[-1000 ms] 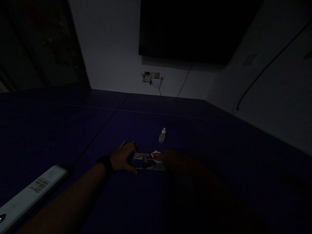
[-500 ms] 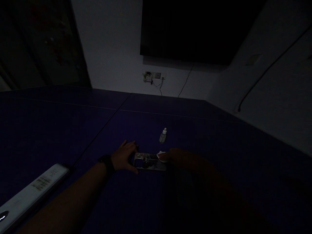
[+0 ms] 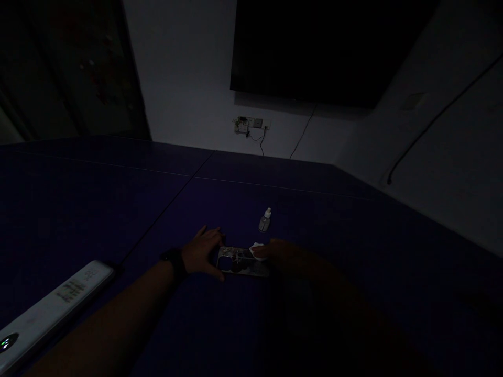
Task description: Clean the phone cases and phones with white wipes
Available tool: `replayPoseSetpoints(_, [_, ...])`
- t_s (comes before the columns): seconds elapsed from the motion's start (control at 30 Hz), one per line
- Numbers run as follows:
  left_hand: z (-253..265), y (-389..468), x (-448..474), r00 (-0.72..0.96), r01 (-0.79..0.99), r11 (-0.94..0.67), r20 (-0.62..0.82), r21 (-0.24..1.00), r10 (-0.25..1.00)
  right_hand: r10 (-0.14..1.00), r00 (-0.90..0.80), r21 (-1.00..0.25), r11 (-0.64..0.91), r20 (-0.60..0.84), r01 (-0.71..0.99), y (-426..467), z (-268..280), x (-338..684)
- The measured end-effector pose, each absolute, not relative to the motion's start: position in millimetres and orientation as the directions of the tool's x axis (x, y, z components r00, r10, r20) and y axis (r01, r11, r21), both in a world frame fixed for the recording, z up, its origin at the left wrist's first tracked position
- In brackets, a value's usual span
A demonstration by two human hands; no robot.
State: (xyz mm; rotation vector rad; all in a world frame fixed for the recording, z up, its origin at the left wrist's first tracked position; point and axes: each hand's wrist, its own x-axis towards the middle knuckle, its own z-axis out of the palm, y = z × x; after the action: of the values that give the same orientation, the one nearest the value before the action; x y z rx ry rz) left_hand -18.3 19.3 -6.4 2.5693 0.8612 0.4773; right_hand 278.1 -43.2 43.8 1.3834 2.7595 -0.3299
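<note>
A phone case (image 3: 247, 268) with a dark printed picture and a large camera cutout at its left end lies flat on the dark blue surface. My left hand (image 3: 201, 254), with a dark band on its wrist, holds the left end of the case between thumb and fingers. My right hand (image 3: 277, 250) pinches a small white wipe (image 3: 256, 253), cloth or tissue I cannot tell, and presses it on the upper right part of the case. Just beyond stands a small clear dropper bottle (image 3: 264, 224) with a white top.
A long white device (image 3: 58, 303) with a lit display lies at the lower left. Thin seam lines cross the blue surface (image 3: 173, 225). On the far wall are sockets with cables (image 3: 257, 124) below a large dark screen (image 3: 314, 52). The room is very dim.
My right hand has slid the wipe slightly left along the case. My left hand keeps its hold. The whole view has shifted a little.
</note>
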Motion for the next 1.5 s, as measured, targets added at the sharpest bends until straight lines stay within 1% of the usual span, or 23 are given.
replayPoseSetpoints(0.1, [-7.2, 19.4, -18.8, 0.751, 0.497, -0.735, 0.194, 0.461, 0.630, 0.736, -0.669, -0.045, 0.668, -0.108, 0.743, -37.2, 33.5, 266.5])
replayPoseSetpoints(0.17, [-7.7, 19.6, -19.0, 0.755, 0.490, -0.741, 0.203, 0.459, 0.624, 0.709, -0.695, -0.004, 0.699, -0.118, 0.715, -34.6, 29.9, 258.7])
replayPoseSetpoints(0.27, [-7.4, 19.6, -18.6, 0.755, 0.484, -0.748, 0.214, 0.454, 0.619, 0.680, -0.715, -0.031, 0.721, -0.163, 0.693, -34.8, 32.9, 259.3])
replayPoseSetpoints(0.37, [-5.9, 18.9, -17.8, 0.752, 0.499, -0.735, 0.193, 0.459, 0.631, 0.717, -0.685, -0.061, 0.684, -0.132, 0.727, -36.1, 35.1, 267.2])
replayPoseSetpoints(0.43, [-5.0, 18.2, -17.5, 0.752, 0.506, -0.727, 0.175, 0.464, 0.635, 0.734, -0.673, -0.028, 0.674, -0.091, 0.739, -35.5, 31.4, 266.8])
replayPoseSetpoints(0.53, [-5.2, 17.3, -17.6, 0.748, 0.502, -0.723, 0.180, 0.475, 0.638, 0.703, -0.708, 0.009, 0.710, -0.068, 0.704, -33.2, 23.3, 257.2])
replayPoseSetpoints(0.63, [-6.2, 17.2, -17.7, 0.747, 0.490, -0.727, 0.199, 0.481, 0.634, 0.678, -0.731, -0.030, 0.731, -0.075, 0.681, -31.6, 21.7, 252.2])
replayPoseSetpoints(0.73, [-6.5, 17.6, -17.2, 0.745, 0.493, -0.730, 0.204, 0.474, 0.636, 0.698, -0.708, -0.066, 0.705, -0.107, 0.706, -31.3, 26.9, 258.7])
replayPoseSetpoints(0.8, [-6.5, 17.8, -16.7, 0.745, 0.492, -0.732, 0.205, 0.471, 0.634, 0.714, -0.693, -0.076, 0.689, -0.101, 0.721, -31.9, 30.0, 261.8])
replayPoseSetpoints(0.9, [-7.4, 18.0, -16.4, 0.744, 0.495, -0.732, 0.207, 0.468, 0.635, 0.723, -0.688, -0.034, 0.687, -0.060, 0.726, -33.7, 29.8, 254.5])
replayPoseSetpoints(1.0, [-9.7, 18.6, -16.7, 0.737, 0.500, -0.731, 0.214, 0.465, 0.641, 0.699, -0.715, -0.005, 0.715, -0.028, 0.699, -35.4, 27.4, 241.0])
replayPoseSetpoints(1.13, [-12.0, 19.6, -17.3, 0.739, 0.485, -0.735, 0.227, 0.473, 0.634, 0.665, -0.744, -0.013, 0.745, -0.068, 0.667, -34.6, 30.8, 238.1])
replayPoseSetpoints(1.23, [-12.3, 20.1, -16.9, 0.743, 0.486, -0.734, 0.218, 0.474, 0.633, 0.684, -0.723, 0.012, 0.727, -0.100, 0.687, -34.4, 34.7, 239.9])
replayPoseSetpoints(1.3, [-12.3, 20.2, -16.4, 0.743, 0.485, -0.735, 0.219, 0.473, 0.632, 0.699, -0.711, 0.022, 0.714, -0.074, 0.700, -35.8, 34.8, 236.3])
replayPoseSetpoints(1.4, [-11.8, 19.6, -15.8, 0.736, 0.486, -0.730, 0.225, 0.481, 0.638, 0.681, -0.732, -0.013, 0.732, -0.028, 0.682, -38.0, 33.5, 228.4])
replayPoseSetpoints(1.5, [-10.1, 18.3, -15.1, 0.731, 0.495, -0.720, 0.215, 0.487, 0.648, 0.645, -0.761, -0.046, 0.760, -0.070, 0.648, -36.8, 35.3, 228.1])
